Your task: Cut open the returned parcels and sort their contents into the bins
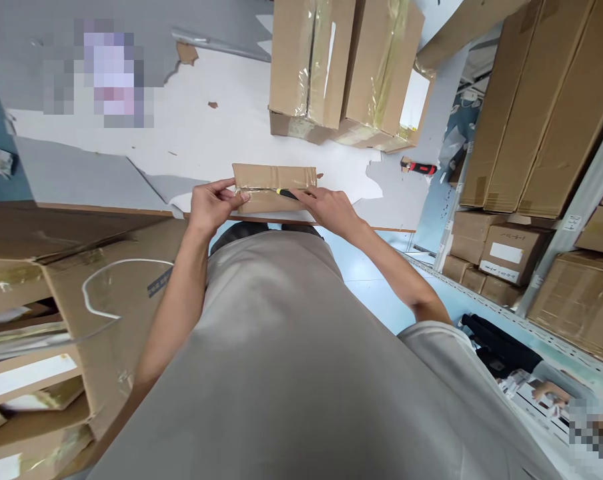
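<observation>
At the bench's near edge (391, 230), left hand (209, 208) pinches a carton (266, 177), flaps seemingly unopened; right hand (331, 208) grips a tool (284, 193).

There are two bare hands, one left hand (212, 205) and one right hand (331, 207), with one small cardboard package (294, 177) and one yellow-and-black tool (285, 193). One bench (181, 107) carries one red-and-black tool (421, 167) and at least two large cartons (291, 60). Three tall cartons (539, 113) stand at right, above several smaller cartons (506, 252), too overlapped to count exactly. One big carton (116, 360) is at left.
</observation>
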A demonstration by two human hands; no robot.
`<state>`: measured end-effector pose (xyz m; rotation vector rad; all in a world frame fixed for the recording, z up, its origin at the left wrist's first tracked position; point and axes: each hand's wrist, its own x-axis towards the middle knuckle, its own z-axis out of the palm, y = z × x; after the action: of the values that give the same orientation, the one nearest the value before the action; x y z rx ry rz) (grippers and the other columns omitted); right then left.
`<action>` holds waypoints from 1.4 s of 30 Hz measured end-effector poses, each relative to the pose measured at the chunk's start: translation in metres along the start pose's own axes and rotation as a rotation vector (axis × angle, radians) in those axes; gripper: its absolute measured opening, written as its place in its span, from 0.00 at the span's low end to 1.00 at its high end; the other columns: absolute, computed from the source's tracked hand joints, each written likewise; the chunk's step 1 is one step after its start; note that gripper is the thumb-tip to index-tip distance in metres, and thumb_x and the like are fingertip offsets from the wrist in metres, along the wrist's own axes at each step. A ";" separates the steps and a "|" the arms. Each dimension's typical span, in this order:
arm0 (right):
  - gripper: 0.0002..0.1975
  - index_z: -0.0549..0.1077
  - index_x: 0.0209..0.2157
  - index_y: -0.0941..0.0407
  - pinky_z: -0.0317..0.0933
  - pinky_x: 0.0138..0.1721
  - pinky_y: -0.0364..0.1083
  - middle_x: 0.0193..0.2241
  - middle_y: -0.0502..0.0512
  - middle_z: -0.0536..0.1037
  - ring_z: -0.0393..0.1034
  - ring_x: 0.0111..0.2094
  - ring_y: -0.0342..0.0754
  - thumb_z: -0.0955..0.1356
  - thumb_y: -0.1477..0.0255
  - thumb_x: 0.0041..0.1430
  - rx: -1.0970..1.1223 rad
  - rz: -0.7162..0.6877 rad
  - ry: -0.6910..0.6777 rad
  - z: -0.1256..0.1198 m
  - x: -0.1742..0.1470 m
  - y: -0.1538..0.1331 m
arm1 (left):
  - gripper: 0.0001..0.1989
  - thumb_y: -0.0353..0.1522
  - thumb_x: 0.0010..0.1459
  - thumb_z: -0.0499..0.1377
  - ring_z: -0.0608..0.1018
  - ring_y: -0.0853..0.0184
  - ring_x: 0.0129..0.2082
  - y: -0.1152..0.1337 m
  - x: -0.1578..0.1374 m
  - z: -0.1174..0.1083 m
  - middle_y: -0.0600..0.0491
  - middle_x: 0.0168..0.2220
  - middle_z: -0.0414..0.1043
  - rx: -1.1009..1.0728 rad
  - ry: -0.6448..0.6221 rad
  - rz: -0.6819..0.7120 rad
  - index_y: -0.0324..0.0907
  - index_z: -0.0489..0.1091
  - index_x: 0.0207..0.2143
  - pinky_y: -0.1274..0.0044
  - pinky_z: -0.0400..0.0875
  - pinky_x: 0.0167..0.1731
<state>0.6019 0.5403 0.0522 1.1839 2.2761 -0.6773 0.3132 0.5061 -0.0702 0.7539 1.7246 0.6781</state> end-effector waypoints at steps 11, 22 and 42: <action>0.36 0.62 0.83 0.47 0.69 0.49 0.49 0.68 0.68 0.81 0.80 0.60 0.59 0.60 0.81 0.80 -0.008 -0.048 -0.027 -0.019 0.003 0.004 | 0.36 0.41 0.42 0.83 0.79 0.65 0.31 0.004 0.001 0.001 0.55 0.30 0.77 0.034 -0.004 -0.016 0.37 0.88 0.54 0.76 0.77 0.33; 0.33 0.59 0.83 0.55 0.68 0.50 0.53 0.64 0.75 0.80 0.76 0.59 0.63 0.59 0.76 0.82 -0.169 -0.121 -0.056 -0.027 0.010 -0.013 | 0.30 0.41 0.44 0.82 0.78 0.65 0.30 0.012 -0.002 0.002 0.54 0.29 0.78 0.020 -0.003 -0.034 0.36 0.89 0.49 0.76 0.75 0.32; 0.31 0.64 0.82 0.47 0.66 0.49 0.52 0.62 0.68 0.82 0.78 0.56 0.61 0.58 0.74 0.84 -0.103 -0.121 -0.050 -0.036 0.018 -0.010 | 0.31 0.40 0.41 0.84 0.77 0.64 0.31 0.006 -0.002 0.004 0.55 0.29 0.78 0.001 -0.009 -0.009 0.39 0.90 0.49 0.75 0.76 0.33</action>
<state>0.5772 0.5680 0.0703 0.9774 2.3247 -0.6186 0.3185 0.5088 -0.0659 0.7488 1.7193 0.6672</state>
